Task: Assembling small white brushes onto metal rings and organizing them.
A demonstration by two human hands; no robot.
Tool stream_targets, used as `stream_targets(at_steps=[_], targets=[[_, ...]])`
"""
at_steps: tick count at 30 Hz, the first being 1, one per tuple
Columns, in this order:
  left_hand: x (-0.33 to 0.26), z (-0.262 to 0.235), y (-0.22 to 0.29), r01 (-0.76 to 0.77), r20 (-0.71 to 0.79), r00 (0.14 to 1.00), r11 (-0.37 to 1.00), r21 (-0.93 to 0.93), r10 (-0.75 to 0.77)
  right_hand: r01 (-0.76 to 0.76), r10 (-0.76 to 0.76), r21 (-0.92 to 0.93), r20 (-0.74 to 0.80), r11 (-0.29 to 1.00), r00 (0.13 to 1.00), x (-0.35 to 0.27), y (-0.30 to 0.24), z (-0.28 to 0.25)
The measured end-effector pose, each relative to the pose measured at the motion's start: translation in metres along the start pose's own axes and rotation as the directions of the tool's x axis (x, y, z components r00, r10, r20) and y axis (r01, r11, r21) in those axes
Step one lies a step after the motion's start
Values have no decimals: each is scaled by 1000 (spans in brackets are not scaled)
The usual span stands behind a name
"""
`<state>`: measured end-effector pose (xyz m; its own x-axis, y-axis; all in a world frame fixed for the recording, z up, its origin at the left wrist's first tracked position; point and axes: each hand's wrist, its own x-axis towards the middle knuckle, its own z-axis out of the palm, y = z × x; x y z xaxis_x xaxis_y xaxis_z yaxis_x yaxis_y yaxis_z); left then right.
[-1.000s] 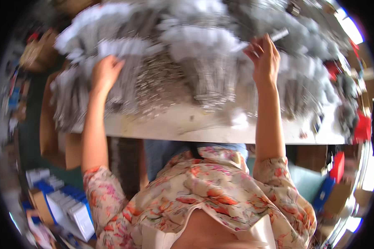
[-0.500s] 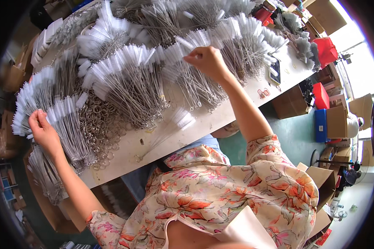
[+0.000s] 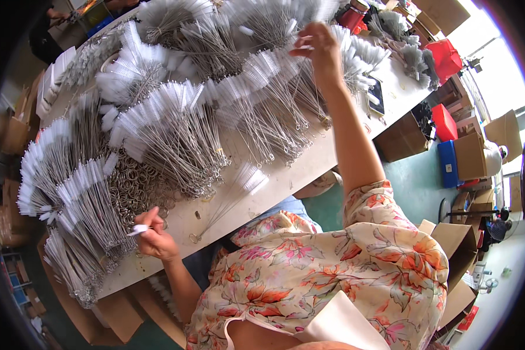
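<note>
"Where are our grips?"

"Our left grip [image 3: 157, 239] is clamped on a small white piece [image 3: 138, 230] at the near edge of the surface [image 3: 324, 154], near the rings [image 3: 131, 184]. Our right grip [image 3: 322, 46] hangs over the far brushes [image 3: 261, 69]; we cannot tell whether it is together or apart."

"And open room?"

"We have a bare strip along the near edge, a few loose brushes [image 3: 252, 178] lying across it."

Bright daylight pours through a window [image 3: 510, 87] at the right, near a pale wall [image 3: 504, 297]. The white worktop [image 3: 286, 178] slants across a green floor [image 3: 385, 198], where cardboard boxes [image 3: 469, 153] cluster on the right around a blue box [image 3: 447, 164].
</note>
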<state>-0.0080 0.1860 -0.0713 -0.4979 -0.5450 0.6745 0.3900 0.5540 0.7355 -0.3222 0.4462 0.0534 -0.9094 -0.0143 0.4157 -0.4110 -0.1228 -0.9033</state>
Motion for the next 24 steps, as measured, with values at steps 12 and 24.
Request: stream_targets(at_steps=[12, 24], targets=[[43, -26, 25, 353, 35, 907, 715, -603, -419, 130, 88, -939, 167, 319, 982, 49, 59, -98], [27, -39, 20, 507, 96, 793, 564, -651, -602, 37, 162, -966, 81, 257, 983, 94, 32, -109]])
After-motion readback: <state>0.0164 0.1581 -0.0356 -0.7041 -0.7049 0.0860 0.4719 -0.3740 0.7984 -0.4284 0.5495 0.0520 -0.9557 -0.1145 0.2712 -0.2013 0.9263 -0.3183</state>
